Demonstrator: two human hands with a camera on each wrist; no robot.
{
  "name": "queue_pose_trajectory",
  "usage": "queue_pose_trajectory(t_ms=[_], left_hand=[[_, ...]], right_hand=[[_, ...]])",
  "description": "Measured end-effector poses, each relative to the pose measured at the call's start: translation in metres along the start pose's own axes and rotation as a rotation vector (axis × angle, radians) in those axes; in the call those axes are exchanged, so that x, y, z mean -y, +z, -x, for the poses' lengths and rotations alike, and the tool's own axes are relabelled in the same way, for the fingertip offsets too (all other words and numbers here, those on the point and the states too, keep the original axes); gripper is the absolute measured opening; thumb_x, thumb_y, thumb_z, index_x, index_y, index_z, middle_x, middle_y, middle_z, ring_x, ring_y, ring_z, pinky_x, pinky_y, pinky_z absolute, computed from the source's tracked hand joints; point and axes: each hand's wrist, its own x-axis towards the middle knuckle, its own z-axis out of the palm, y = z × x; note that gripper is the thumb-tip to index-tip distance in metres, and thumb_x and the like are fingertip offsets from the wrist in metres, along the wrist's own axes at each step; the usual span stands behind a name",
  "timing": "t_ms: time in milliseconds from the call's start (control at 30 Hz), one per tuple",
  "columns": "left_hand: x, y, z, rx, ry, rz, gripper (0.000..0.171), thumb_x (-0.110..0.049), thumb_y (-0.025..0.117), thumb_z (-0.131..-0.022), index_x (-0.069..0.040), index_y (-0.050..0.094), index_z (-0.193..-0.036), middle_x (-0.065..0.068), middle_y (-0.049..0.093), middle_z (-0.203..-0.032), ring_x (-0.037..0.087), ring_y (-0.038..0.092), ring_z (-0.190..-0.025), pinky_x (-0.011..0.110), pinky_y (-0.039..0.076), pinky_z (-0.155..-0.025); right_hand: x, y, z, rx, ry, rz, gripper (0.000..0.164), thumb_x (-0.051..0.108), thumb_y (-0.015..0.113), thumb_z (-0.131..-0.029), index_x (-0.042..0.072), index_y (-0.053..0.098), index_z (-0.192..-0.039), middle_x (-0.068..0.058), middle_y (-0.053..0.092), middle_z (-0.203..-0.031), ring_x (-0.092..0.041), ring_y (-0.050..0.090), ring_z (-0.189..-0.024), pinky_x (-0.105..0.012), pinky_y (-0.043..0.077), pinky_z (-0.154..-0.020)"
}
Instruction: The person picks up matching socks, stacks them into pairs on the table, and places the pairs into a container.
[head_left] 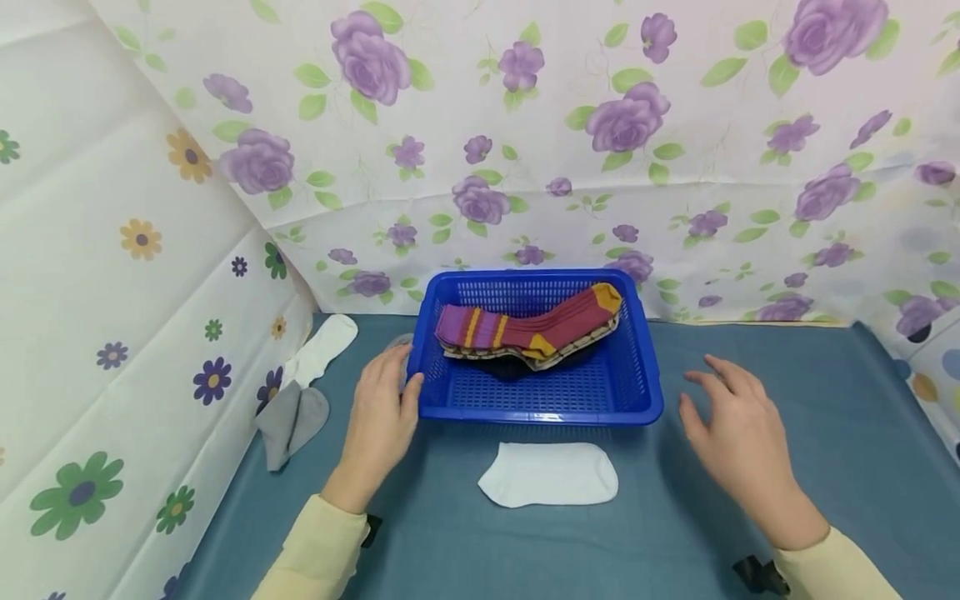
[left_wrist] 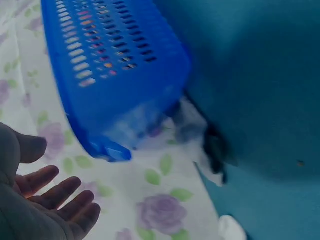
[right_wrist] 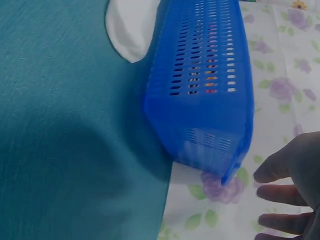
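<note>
Basket point(head_left: 536, 417): one, blue perforated plastic on teal cloth point(head_left: 525, 550), socks point(head_left: 525, 331) stacked inside. One white sock point(head_left: 551, 475) in front. I see left hand point(head_left: 382, 412) just beside basket, right hand point(head_left: 738, 433) near; apart, fingers loose.

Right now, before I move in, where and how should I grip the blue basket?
Probably take the blue basket by its rim at the two short ends, left hand coming from the left, right hand from the right. The basket stands upright, the rim juts out past the sloping walls, and the socks inside leave it bare.
</note>
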Motion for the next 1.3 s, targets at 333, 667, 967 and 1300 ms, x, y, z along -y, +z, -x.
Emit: queue_pose_trajectory(t_ms=[333,667,967,1300], left_hand=[[0.077,0.003,-0.031,-0.051,-0.254,-0.038,0.057,-0.028,0.061,-0.09,-0.007,0.04,-0.139,0.022,0.049,-0.132,0.039,0.046,-0.121,0.054,0.036,-0.099],[0.157,0.014,-0.064,0.271,-0.433,-0.258,0.078,-0.041,0.062,-0.087,-0.012,0.022,-0.147,0.035,0.034,-0.137,0.056,0.034,-0.121,0.07,0.029,-0.092],[0.175,0.03,-0.073,0.407,-0.566,-0.315,0.086,-0.048,0.058,-0.087,-0.019,0.01,-0.151,0.039,0.018,-0.143,0.059,0.02,-0.128,0.073,0.024,-0.094],[0.18,0.037,-0.077,0.515,-0.666,-0.354,0.07,-0.042,0.043,-0.095,-0.019,0.007,-0.151,0.045,0.014,-0.14,0.062,0.02,-0.127,0.075,0.023,-0.093]], right_hand=[[-0.01,0.011,0.005,0.235,0.102,0.083,0.05,0.022,0.071,-0.078,0.003,0.057,-0.122,-0.028,0.047,-0.133,-0.048,0.046,-0.115,-0.066,0.039,-0.08],[-0.01,0.014,0.006,0.282,0.076,0.126,0.034,0.026,0.071,-0.078,0.006,0.068,-0.106,-0.02,0.062,-0.119,-0.044,0.052,-0.112,-0.064,0.043,-0.078],[-0.008,0.021,0.018,0.431,0.136,0.099,0.022,0.029,0.068,-0.082,0.012,0.071,-0.095,-0.011,0.07,-0.097,-0.035,0.063,-0.086,-0.051,0.049,-0.061],[-0.011,0.021,0.017,0.409,0.137,0.127,0.018,0.031,0.07,-0.08,0.015,0.073,-0.087,-0.007,0.071,-0.088,-0.031,0.063,-0.077,-0.05,0.048,-0.058]])
